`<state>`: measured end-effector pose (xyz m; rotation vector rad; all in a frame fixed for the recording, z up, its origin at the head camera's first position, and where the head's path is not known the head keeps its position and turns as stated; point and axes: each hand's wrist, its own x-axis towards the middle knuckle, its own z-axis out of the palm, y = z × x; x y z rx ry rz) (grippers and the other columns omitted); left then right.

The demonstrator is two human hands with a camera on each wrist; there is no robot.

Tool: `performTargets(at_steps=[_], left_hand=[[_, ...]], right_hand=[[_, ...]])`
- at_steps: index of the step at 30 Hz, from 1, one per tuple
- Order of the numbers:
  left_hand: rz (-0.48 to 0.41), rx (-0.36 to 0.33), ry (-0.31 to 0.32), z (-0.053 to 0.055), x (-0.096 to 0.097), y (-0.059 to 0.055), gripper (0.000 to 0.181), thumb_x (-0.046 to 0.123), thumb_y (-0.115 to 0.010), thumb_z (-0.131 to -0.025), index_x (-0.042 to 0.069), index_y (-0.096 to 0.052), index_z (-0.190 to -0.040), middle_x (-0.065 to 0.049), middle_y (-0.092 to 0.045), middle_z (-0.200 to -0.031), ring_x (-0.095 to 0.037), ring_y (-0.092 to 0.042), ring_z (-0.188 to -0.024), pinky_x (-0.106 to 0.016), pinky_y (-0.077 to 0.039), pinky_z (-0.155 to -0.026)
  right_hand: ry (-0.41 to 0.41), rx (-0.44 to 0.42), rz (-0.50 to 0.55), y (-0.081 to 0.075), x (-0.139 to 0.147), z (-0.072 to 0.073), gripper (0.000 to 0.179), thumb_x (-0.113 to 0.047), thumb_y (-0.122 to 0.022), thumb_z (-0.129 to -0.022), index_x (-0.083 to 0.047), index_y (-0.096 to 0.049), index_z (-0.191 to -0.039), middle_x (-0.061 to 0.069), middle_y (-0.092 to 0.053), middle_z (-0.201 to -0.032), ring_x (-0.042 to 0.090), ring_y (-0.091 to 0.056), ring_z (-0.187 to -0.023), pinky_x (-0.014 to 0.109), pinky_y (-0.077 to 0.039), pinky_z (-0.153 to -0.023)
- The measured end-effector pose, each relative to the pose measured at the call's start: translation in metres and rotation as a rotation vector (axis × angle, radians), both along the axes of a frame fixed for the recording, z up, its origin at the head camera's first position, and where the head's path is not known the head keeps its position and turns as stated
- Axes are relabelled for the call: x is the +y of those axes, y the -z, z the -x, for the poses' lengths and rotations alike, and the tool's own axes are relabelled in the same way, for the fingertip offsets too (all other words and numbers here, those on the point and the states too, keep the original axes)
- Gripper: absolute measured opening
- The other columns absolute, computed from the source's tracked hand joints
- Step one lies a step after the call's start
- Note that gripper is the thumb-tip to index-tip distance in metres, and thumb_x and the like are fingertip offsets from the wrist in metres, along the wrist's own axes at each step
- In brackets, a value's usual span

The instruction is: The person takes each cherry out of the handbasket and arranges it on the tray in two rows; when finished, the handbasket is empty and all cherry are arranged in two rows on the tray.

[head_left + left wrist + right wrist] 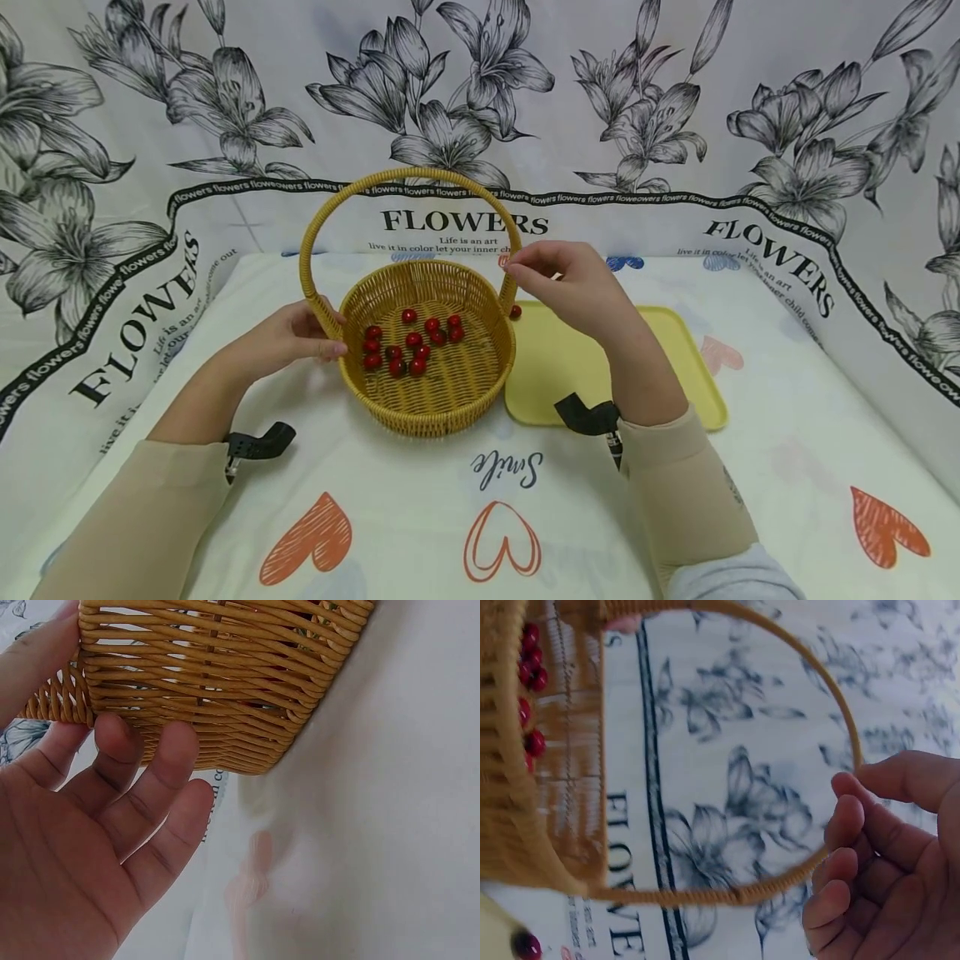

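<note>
A round wicker basket (427, 421) with a tall hooped handle (412, 173) stands on the cloth. Several shiny red cherries (414, 339) lie inside, mostly towards its left half. My left hand (296, 337) grips the basket's left side where the handle joins the rim; in the left wrist view, its other fingers (169, 769) curve beside the weave. My right hand (573, 287) is raised by the handle's right side, thumb and fingertips drawn together. In the right wrist view, those fingertips (847, 787) overlap the handle, and nothing shows between them.
A yellow tray (558, 367) lies right of the basket, partly under my right forearm. One cherry (515, 312) sits near the tray's far left corner, close to the basket. White cloth with hearts covers the table, and a floral sheet (637, 125) hangs behind.
</note>
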<state>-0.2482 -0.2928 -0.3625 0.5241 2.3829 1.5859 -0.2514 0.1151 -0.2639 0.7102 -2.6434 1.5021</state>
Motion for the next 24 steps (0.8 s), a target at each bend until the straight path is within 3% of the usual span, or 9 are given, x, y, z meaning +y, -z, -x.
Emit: performTargets(at_steps=[5,14,19,24], left_hand=[[0.0,-0.002,-0.002,0.0,0.001,-0.001,0.041,0.001,-0.074,-0.093,-0.01,-0.05,-0.124,-0.009,-0.069,-0.095,-0.021,-0.064,-0.08,-0.032,-0.057,-0.075],[0.058,-0.026,-0.037,0.002,-0.002,0.0,0.043,0.006,-0.076,-0.093,-0.007,-0.051,-0.125,-0.011,-0.069,-0.099,-0.022,-0.065,-0.084,-0.034,-0.057,-0.079],[0.058,-0.026,-0.027,0.004,-0.002,0.0,0.043,0.006,-0.075,-0.093,-0.007,-0.051,-0.125,-0.011,-0.069,-0.099,-0.021,-0.065,-0.084,-0.035,-0.057,-0.08],[0.045,-0.027,-0.022,0.004,0.001,0.001,0.041,0.003,-0.075,-0.093,-0.008,-0.051,-0.124,-0.008,-0.07,-0.097,-0.02,-0.066,-0.083,-0.034,-0.058,-0.078]], right_hand=[[-0.105,0.017,-0.014,0.011,-0.029,-0.006,0.015,-0.02,-0.069,-0.1,-0.011,-0.075,-0.11,0.004,-0.068,-0.095,0.021,-0.061,-0.083,0.035,-0.053,-0.072],[-0.211,-0.028,-0.191,0.051,-0.085,-0.004,0.02,-0.023,-0.069,-0.1,-0.016,-0.073,-0.118,0.0,-0.062,-0.093,0.016,-0.055,-0.086,0.027,-0.047,-0.069],[-0.282,-0.013,-0.336,0.072,-0.102,0.002,0.028,-0.021,-0.068,-0.101,-0.011,-0.071,-0.127,-0.002,-0.064,-0.094,0.014,-0.056,-0.086,0.025,-0.048,-0.072],[-0.335,0.023,-0.513,0.085,-0.107,0.005,0.029,-0.017,-0.066,-0.102,-0.011,-0.071,-0.129,-0.002,-0.071,-0.114,0.01,-0.059,-0.095,0.023,-0.049,-0.087]])
